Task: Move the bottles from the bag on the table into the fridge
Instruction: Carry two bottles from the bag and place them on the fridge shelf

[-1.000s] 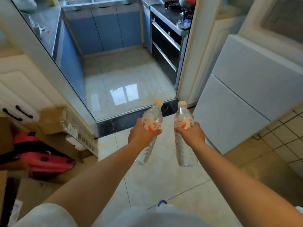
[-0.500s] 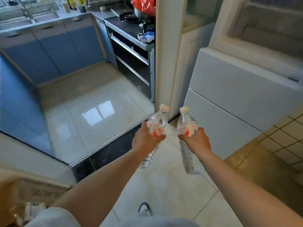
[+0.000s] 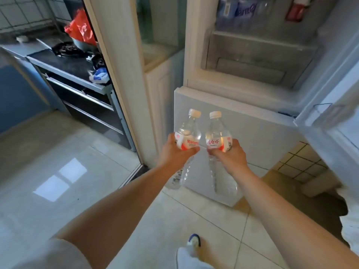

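The left hand [image 3: 174, 150] has its fingers curled around the labelled middle of the left bottle [image 3: 185, 144], and the right hand [image 3: 226, 155] grips the right bottle [image 3: 218, 146] in the same way, around its white and red label. Both bottles are of clear plastic with white caps, and both are held out in front of the body, with the caps up and tilted away from the person. They are just beside each other; if they touch, I cannot tell. The bare forearms reach forward from the lower edge of the view. Behind the bottles stands the fridge [image 3: 252, 129]. Its lower white drawer fronts are closed, and its upper compartment is open, with grey shelves inside and some blurred packages at the top. The open fridge door [image 3: 334, 117] hangs at the right. Left of the fridge there is a pale cabinet [image 3: 161, 88], then a door frame [image 3: 116, 65], and through it a kitchen with a dark stove [image 3: 66, 61] and a red plastic bag [image 3: 81, 28] on it. Below, on the tiled floor [image 3: 93, 162], one foot in a blue and white slipper [image 3: 194, 241] is visible.
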